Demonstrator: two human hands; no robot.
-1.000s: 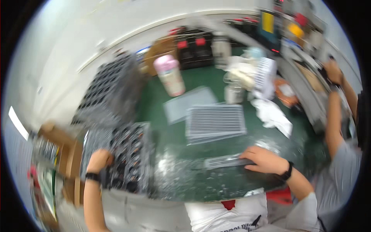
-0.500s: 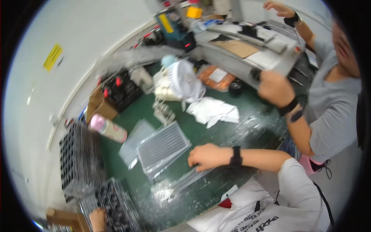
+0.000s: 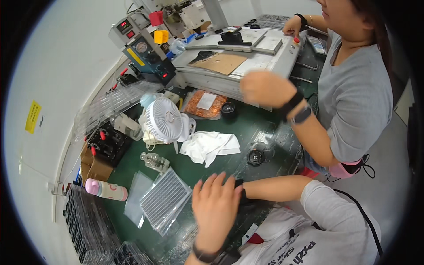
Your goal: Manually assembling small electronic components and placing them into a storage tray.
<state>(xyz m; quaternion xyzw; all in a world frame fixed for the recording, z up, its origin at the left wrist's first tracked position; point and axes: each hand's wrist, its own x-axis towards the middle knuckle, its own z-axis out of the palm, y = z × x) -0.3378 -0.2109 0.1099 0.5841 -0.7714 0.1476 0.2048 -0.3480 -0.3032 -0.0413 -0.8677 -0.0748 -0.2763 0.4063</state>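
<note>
My left hand [image 3: 215, 205] is raised over the front of the green table, its fingers stretched out and apart, somewhat blurred, with nothing seen in it. Behind it my right forearm [image 3: 276, 189] reaches in from the right, a black band at the wrist. My right hand is hidden behind the left one, so its fingers do not show. Just left of my hands lies a ribbed clear sheet in a plastic bag [image 3: 165, 196], on top of another clear bag [image 3: 137, 198]. Beyond them, a round black part [image 3: 255, 157] rests on the table.
Stacked black trays [image 3: 90, 225] stand at the left, by a pink-capped bottle [image 3: 108, 190]. Further back are a glass bottle [image 3: 154, 162], white fan [image 3: 165, 119], white cloth [image 3: 210, 147] and bag of orange parts [image 3: 205, 105]. A co-worker's blurred hand [image 3: 267, 88] hovers at the right.
My left hand has left the black trays and come across to my right wrist. The view has turned rightward. A round black part now shows on the table; the co-worker's other hand has lowered to the machine.
</note>
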